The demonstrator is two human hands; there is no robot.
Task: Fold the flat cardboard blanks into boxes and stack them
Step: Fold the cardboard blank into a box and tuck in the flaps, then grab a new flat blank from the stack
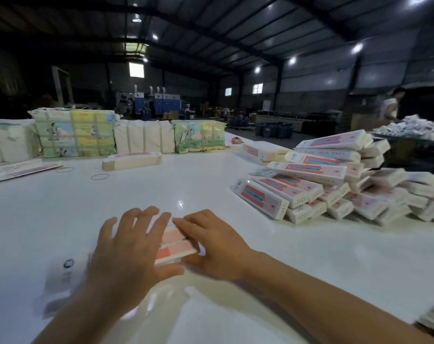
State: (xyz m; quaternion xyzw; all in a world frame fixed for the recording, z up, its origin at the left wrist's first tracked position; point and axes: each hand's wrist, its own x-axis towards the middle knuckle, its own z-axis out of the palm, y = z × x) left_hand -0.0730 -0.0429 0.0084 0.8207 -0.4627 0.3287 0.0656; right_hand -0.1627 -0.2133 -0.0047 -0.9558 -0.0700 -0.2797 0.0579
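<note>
A flat white and pink cardboard blank (176, 244) lies on the white table (161, 189) in front of me, blurred by motion. My left hand (129, 254) is spread over its left part with straight fingers. My right hand (213, 247) rests at its right end, fingers stretched across it and thumb by its near edge. To the right sits a heap of folded pink and white boxes (335, 180). A bundle of flat blanks (131, 160) lies farther back in the middle.
Wrapped bundles of printed packs (74, 132) line the table's far edge. Rubber bands (99, 176) lie at the left, beside loose flat blanks (17, 168). A person (389, 108) stands at another table at the far right.
</note>
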